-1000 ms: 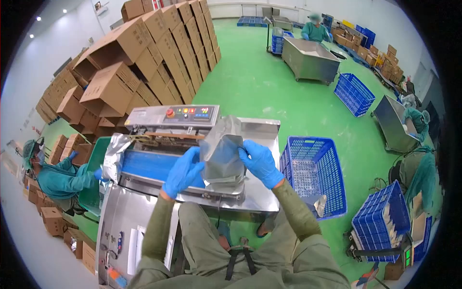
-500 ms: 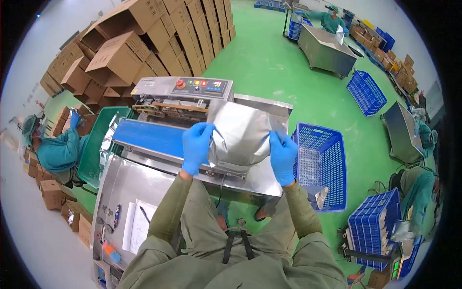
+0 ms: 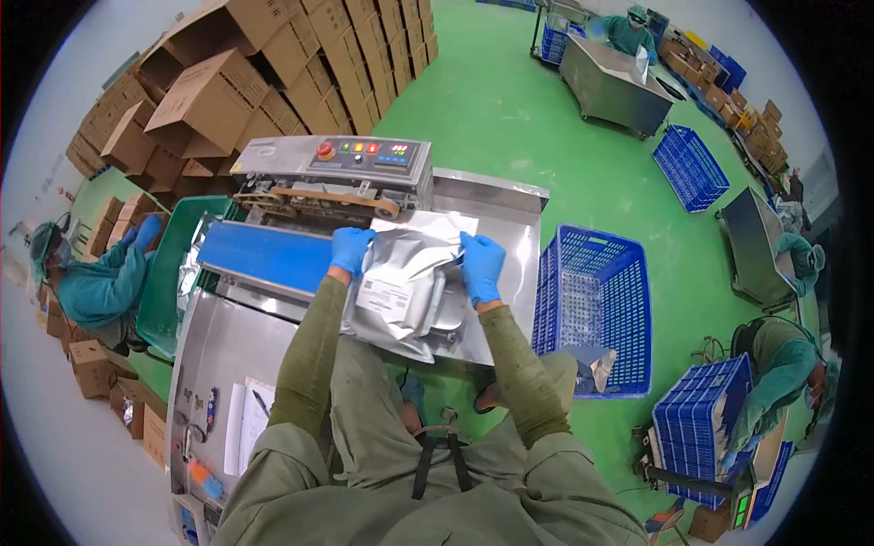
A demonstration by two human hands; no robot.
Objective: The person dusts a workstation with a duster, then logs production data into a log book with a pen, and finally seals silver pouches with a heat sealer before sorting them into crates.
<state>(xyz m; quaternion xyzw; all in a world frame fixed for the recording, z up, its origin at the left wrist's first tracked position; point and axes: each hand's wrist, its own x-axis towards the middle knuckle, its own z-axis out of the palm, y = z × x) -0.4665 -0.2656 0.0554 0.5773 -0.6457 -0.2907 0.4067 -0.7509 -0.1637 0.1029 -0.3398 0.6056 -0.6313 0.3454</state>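
Note:
A silver foil bag (image 3: 393, 296) with a white printed label hangs between my hands, in front of the sealing machine (image 3: 364, 164). My left hand (image 3: 351, 250), in a blue glove, pinches the bag's upper left corner beside the end of the blue conveyor belt (image 3: 266, 257). The upper right corner is gripped by my right hand (image 3: 482, 267), also gloved in blue, over the steel tray (image 3: 510, 214). The bag's top edge lies close to the machine's front right end.
Right of the machine stands a blue crate (image 3: 596, 309) with foil pieces inside. A green bin (image 3: 168, 305) and a seated co-worker (image 3: 105, 282) are at left. Cartons (image 3: 205, 105) are stacked behind. A notebook (image 3: 246, 423) lies on the steel table (image 3: 218, 346). Other co-workers stand at right.
The bag has swung from lying raised and flat to hanging down, so its label now shows. Both hands have moved left with it, and the right hand has risen.

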